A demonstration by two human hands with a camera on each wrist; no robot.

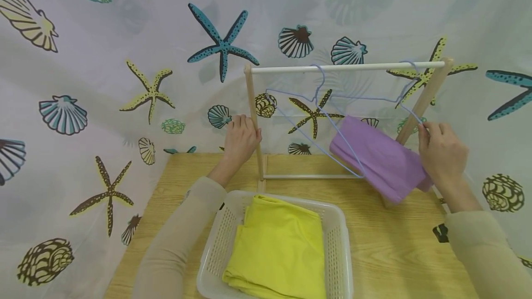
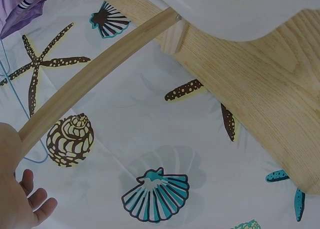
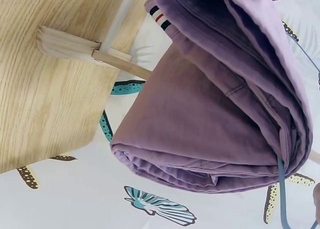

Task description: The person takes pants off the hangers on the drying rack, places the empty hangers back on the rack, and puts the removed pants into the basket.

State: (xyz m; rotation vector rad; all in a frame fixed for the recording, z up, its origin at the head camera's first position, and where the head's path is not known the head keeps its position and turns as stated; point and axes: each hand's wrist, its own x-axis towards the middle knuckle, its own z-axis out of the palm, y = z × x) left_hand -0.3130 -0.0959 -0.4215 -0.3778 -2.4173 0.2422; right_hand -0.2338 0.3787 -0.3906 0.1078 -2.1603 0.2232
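Observation:
My left hand [image 1: 241, 138] is at the left post [image 1: 251, 100] of a small wooden clothes rack, thumb on the post; in the left wrist view several fingers [image 2: 37, 199] hang loosely beside it. My right hand [image 1: 442, 151] pinches the right shoulder of a blue wire hanger [image 1: 409, 110], its hook at the right end of the white rail [image 1: 353, 67]. A folded purple garment [image 1: 378, 156] with a small striped tag drapes over this hanger, tilting down to the right. An empty blue hanger [image 1: 291, 92] hangs from the rail's middle.
In front of the rack, a white plastic basket [image 1: 341, 239] holds folded yellow cloth [image 1: 282, 243]. A lower white bar [image 1: 311, 176] joins the rack's posts. The wooden table [image 1: 395, 253] meets a curtain [image 1: 104, 119] printed with shells and starfish. A small black object [image 1: 440, 233] lies near my right sleeve.

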